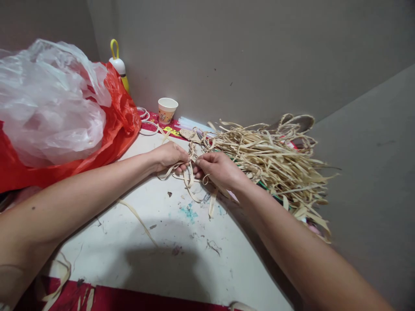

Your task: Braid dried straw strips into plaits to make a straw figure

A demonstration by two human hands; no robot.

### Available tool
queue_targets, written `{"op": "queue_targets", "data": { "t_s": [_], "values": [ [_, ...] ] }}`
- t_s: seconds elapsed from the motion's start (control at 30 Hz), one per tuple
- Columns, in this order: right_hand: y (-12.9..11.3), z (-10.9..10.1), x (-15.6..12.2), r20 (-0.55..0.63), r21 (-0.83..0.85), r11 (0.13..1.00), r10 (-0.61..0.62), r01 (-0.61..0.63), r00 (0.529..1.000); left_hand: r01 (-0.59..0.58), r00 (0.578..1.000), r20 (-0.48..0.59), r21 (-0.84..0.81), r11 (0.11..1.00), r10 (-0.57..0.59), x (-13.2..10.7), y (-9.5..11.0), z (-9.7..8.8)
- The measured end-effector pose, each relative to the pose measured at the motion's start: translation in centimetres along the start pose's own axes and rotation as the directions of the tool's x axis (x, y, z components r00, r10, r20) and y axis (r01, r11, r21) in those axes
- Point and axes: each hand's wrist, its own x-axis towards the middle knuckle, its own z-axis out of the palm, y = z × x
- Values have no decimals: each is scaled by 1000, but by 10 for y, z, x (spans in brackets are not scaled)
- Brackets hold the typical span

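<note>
Both hands meet over the white board, fingers pinched close together on pale, dry straw strips. My left hand (173,156) is closed on a strip whose loose end curls out beneath the fingers. My right hand (216,166) pinches the same work from the other side, thumb and forefinger together. Between them a narrow braided straw piece (192,150) rises away from the fingertips. Loose straw ends (189,183) hang below onto the board. The exact grip points are partly hidden by the fingers.
A large bundle of dry straw strips (275,157) lies at the right against the wall. A paper cup (166,113), white rings (148,128) and a yellow-and-white bottle (118,67) stand at the back. Red and clear plastic bags (125,125) fill the left. Scraps dot the white board (155,272).
</note>
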Motion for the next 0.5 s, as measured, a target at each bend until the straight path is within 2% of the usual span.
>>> {"op": "queue_targets", "data": {
  "t_s": [0.07, 0.17, 0.33, 0.4, 0.5],
  "values": [
    [0, 0, -1, -32, -36, 999, -4, 3, 999, 4, 1000, -10, 4, 1000, -4, -1, 0, 0],
    [-1, -1, -2, -42, -185, 981, -70, 61, 997, 0, 1000, -18, 6, 1000, 0, -1, -1, 1],
    [-7, -5, -3, 11, -505, 835, -245, 216, 970, -8, 1000, -28, 30, 1000, 9, 1, -2, 3],
    [-10, -5, -5, 22, -493, 846, -221, 203, 975, -10, 1000, -29, 37, 999, 11, 1, -3, 4],
    [-15, 0, -11, 83, -204, 978, -19, 36, 996, -39, 999, -19, 55, 998, 41, 0, -4, 5]
  ]
}}
